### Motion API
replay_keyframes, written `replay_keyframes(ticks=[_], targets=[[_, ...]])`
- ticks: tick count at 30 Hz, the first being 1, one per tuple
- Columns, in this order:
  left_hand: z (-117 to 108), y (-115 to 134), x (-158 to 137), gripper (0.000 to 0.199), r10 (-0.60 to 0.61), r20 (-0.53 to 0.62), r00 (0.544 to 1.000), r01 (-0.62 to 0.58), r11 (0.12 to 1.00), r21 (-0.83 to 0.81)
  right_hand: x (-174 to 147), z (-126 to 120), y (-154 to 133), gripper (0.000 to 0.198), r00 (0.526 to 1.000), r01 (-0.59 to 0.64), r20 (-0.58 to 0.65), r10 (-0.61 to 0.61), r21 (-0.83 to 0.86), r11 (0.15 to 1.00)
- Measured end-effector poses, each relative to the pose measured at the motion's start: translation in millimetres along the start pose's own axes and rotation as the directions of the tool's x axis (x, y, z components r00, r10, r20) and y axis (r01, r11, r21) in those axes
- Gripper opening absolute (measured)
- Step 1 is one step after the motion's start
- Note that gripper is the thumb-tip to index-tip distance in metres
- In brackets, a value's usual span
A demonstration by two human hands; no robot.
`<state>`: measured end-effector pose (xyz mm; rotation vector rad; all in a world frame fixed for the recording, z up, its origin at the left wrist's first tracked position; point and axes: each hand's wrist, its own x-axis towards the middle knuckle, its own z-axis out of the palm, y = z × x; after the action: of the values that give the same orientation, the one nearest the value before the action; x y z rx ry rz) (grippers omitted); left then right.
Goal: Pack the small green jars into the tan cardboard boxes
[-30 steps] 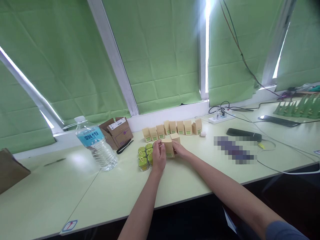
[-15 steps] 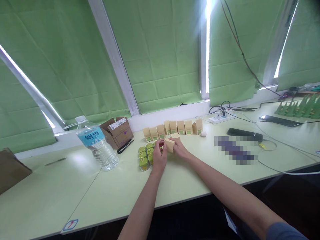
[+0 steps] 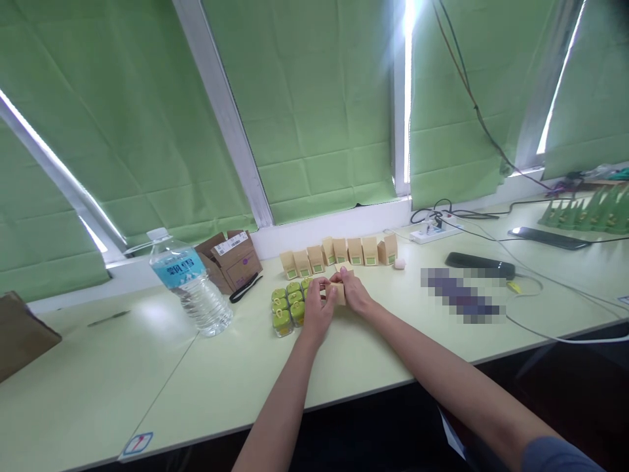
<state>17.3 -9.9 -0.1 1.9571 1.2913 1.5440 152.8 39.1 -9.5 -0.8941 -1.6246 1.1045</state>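
Note:
A small tan paper box (image 3: 337,294) is held between my two hands over the table. My left hand (image 3: 318,308) grips its left side with curled fingers, and my right hand (image 3: 354,292) closes on its right side and top. Fingers hide much of the box. Just left of my left hand stand several small clear jars with green lids (image 3: 282,319), partly covered by that hand. Behind both hands runs a row of upright tan paper boxes (image 3: 354,252) with green-edged labels. Another tan piece (image 3: 344,266) shows right behind my fingers.
A large water bottle (image 3: 194,282) and an opened cardboard carton (image 3: 233,262) stand to the left. A small white object (image 3: 400,263) lies by the row's right end. Further right are a black case (image 3: 480,265), a power strip (image 3: 435,231) and cables.
The held paper box has been lowered slightly and turned. My right fingers have shifted over its top, and my left hand has moved a little to the right.

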Motion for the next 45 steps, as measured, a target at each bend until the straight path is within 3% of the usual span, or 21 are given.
replay_keyframes(ticks=[3,11,28,34,45], targets=[[0,0,0,0.02,0.003,0.017,1.0,-0.004,1.0,0.009,-1,-1,-2,0.07,0.996,0.05,-0.07,-0.058,-0.108,0.993],[-1,0,1,0.017,-0.001,0.04,0.999,0.002,0.999,-0.036,-2,-3,-7,0.074,0.982,0.115,-0.114,-0.15,-0.268,0.956],[0,0,2,0.022,-0.006,0.039,0.999,0.007,1.0,-0.03,-4,-7,-10,0.062,0.966,0.218,-0.062,-0.25,-0.318,0.923],[0,0,3,0.027,-0.023,0.043,0.999,0.024,0.999,-0.022,-4,-6,-9,0.06,0.968,0.235,-0.027,-0.25,-0.263,0.936],[-4,-2,5,0.027,0.03,0.023,0.999,-0.031,0.999,0.029,-4,-4,-12,0.057,0.962,0.268,0.028,-0.273,-0.321,0.908]])
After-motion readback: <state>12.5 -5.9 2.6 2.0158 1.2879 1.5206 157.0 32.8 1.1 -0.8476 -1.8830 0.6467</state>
